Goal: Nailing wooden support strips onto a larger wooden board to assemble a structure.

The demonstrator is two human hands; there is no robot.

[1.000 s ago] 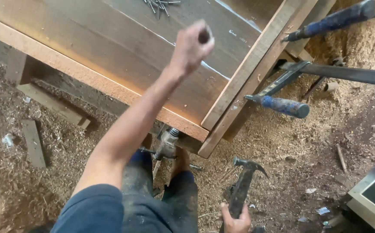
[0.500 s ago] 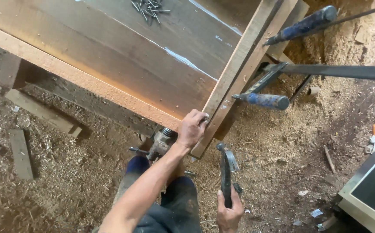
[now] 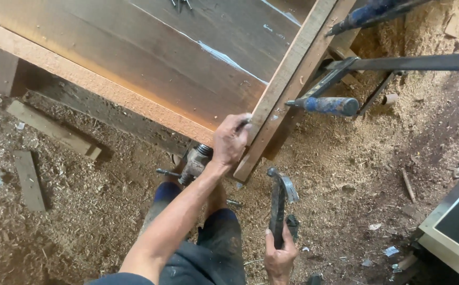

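Note:
My left hand (image 3: 230, 140) rests on the near corner of a large dark wooden panel (image 3: 134, 58). Its fingers pinch a small dark nail (image 3: 245, 122) against the light wooden strip (image 3: 287, 79) along the panel's right edge. My right hand (image 3: 279, 258) is low in the view, gripping the handle of a claw hammer (image 3: 279, 203). The hammer stands upright, its head just below the strip's lower end and apart from it.
Two bar clamps with blue handles (image 3: 327, 105) (image 3: 372, 10) grip the strip's right side. Loose nails (image 3: 179, 4) lie on the panel's far part. A metal tool (image 3: 192, 163) lies beneath the corner. Wood offcuts (image 3: 52, 129) lie on sawdust at the left; a grey-framed box (image 3: 456, 227) stands at the right.
My left hand has come down from above the panel to its near corner at the strip. My right hand has raised the hammer upright toward the strip's end.

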